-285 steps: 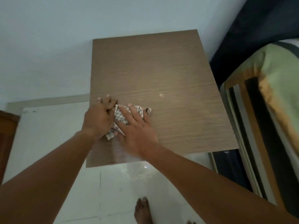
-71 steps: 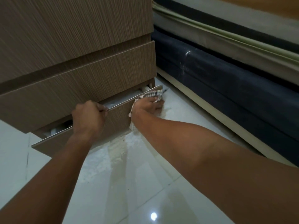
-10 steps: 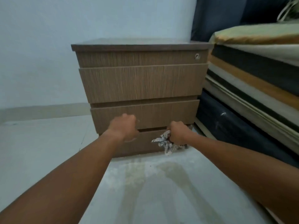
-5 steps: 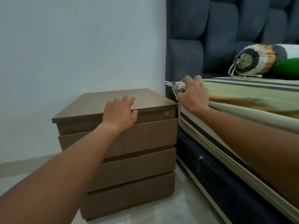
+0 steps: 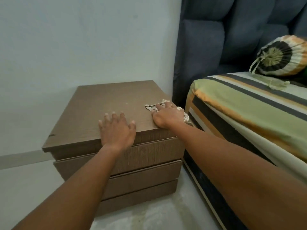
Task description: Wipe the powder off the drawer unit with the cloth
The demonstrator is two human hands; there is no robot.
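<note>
The brown wooden drawer unit [image 5: 106, 103] stands against the wall, all its drawers closed. My left hand [image 5: 117, 130] lies flat on the front edge of its top, fingers spread, holding nothing. My right hand [image 5: 167, 116] presses the checked cloth [image 5: 150, 107] onto the top at the right front corner. Most of the cloth is hidden under the hand; bits show at the fingertips and at the right edge. A tiny pale speck [image 5: 126, 103] sits on the top, left of the cloth.
A bed with a striped sheet [image 5: 249, 105] stands close against the unit's right side, with a dark padded headboard [image 5: 216, 39] and a bolster [image 5: 280, 55] behind. A pale smear lies on the white floor [image 5: 149, 213] in front of the unit.
My right hand brought the cloth down from beside the bed edge onto the right front corner of the unit's top. My left hand stays on the top's front edge. The view has risen.
</note>
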